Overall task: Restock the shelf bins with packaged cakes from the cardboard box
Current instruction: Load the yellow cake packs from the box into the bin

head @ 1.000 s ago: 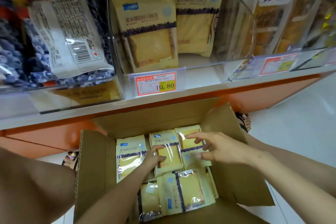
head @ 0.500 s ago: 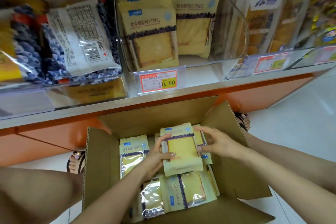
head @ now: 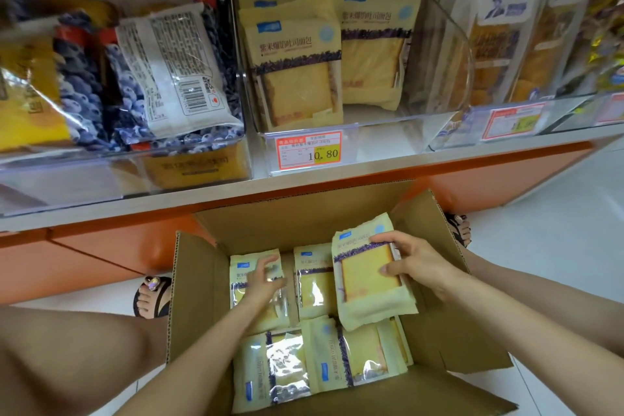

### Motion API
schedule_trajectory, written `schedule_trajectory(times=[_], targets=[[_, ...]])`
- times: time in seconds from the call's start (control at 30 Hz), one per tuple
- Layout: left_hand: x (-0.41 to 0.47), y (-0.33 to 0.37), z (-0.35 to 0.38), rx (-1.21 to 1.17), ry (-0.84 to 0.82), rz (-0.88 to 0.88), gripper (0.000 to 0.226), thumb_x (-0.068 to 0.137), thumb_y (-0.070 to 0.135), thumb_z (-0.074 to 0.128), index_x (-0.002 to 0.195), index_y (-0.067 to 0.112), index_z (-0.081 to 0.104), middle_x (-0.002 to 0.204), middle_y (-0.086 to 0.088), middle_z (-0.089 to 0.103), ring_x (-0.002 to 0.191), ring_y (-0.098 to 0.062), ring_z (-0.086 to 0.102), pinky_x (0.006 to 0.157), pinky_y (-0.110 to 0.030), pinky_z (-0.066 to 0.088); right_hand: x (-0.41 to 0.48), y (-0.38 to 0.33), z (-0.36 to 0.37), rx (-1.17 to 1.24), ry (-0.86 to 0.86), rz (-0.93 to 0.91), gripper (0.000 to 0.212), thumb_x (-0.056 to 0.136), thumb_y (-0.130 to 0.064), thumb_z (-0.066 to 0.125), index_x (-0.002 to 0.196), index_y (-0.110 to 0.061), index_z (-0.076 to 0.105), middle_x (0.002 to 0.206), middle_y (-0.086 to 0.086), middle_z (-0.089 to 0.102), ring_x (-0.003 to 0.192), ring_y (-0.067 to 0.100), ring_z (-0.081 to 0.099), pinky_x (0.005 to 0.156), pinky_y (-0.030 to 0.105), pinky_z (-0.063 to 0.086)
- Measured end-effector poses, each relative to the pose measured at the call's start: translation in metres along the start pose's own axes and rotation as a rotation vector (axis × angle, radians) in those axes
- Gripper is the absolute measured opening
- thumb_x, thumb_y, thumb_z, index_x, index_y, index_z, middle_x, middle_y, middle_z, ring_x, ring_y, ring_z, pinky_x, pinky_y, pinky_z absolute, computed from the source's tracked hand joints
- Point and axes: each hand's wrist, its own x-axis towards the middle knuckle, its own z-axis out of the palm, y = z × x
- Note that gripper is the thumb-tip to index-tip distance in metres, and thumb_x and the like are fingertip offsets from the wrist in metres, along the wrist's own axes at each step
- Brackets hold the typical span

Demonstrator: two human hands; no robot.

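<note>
An open cardboard box (head: 199, 297) on the floor holds several pale yellow cake packets. My right hand (head: 415, 267) grips one cake packet (head: 366, 280) by its right edge, lifted above the others at the box's right side. My left hand (head: 261, 280) rests with fingers spread on another packet (head: 244, 284) lying at the box's left. Above, a clear shelf bin (head: 371, 127) holds the same yellow packets (head: 293, 64) standing upright in two rows.
A price tag reading 10.80 (head: 309, 154) hangs on the bin front. A bin of blueberry-print bags (head: 152, 78) stands to the left, and a bin of tall bread bags (head: 506, 44) to the right. An orange base panel (head: 101, 250) runs under the shelf. Sandalled feet flank the box.
My right hand has taken over the lifted packet and carried it to the right. My left hand let go of it and moved left onto another packet in the box.
</note>
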Motion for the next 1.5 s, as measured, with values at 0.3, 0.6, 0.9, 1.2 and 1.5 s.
schedule_trajectory(times=[0.3, 0.6, 0.9, 1.2, 1.5], targets=[[0.014, -0.024, 0.001, 0.439, 0.218, -0.207, 0.058, 0.084, 0.025, 0.066, 0.133, 0.033, 0.036, 0.149, -0.014, 0.007, 0.134, -0.031, 0.016, 0.109, -0.038, 0.021, -0.002, -0.009, 0.002, -0.060, -0.039, -0.012, 0.050, 0.080, 0.004, 0.067, 0.111, -0.033, 0.061, 0.120, 0.000, 0.052, 0.106, 0.023, 0.055, 0.072, 0.026, 0.054], [0.017, -0.035, -0.002, 0.283, 0.142, -0.214, 0.065, 0.078, 0.005, 0.068, 0.130, 0.031, 0.041, 0.142, -0.014, 0.017, 0.126, -0.035, 0.029, 0.103, -0.036, 0.033, -0.004, -0.007, 0.000, -0.112, -0.050, 0.002, 0.049, 0.080, 0.004, 0.068, 0.108, -0.037, 0.061, 0.120, 0.001, 0.051, 0.105, 0.020, 0.054, 0.075, 0.027, 0.054], [0.020, -0.032, 0.001, 0.148, -0.060, -0.134, 0.054, 0.076, 0.001, 0.072, 0.111, 0.035, 0.049, 0.124, -0.012, 0.030, 0.093, -0.026, 0.052, 0.084, -0.034, 0.052, -0.003, -0.008, -0.001, -0.131, -0.044, 0.001, 0.050, 0.080, 0.003, 0.068, 0.109, -0.036, 0.061, 0.117, -0.002, 0.052, 0.103, 0.020, 0.055, 0.079, 0.031, 0.056], [0.018, -0.023, 0.016, 0.038, -0.229, -0.152, 0.041, 0.085, 0.002, 0.062, 0.121, 0.018, 0.048, 0.078, -0.005, 0.052, 0.068, -0.015, 0.047, 0.062, -0.025, 0.038, -0.004, -0.007, -0.009, -0.162, 0.003, 0.009, 0.049, 0.080, 0.004, 0.068, 0.105, -0.037, 0.061, 0.117, -0.002, 0.055, 0.101, 0.018, 0.055, 0.079, 0.031, 0.055], [0.031, -0.013, 0.041, -0.020, -0.233, -0.202, 0.046, 0.085, 0.009, 0.065, 0.123, 0.030, 0.050, 0.104, -0.029, 0.058, 0.066, -0.029, 0.057, 0.057, -0.033, 0.047, -0.002, -0.002, -0.016, -0.249, 0.018, 0.010, 0.051, 0.080, 0.003, 0.068, 0.107, -0.038, 0.060, 0.118, -0.002, 0.055, 0.103, 0.018, 0.056, 0.083, 0.032, 0.055]])
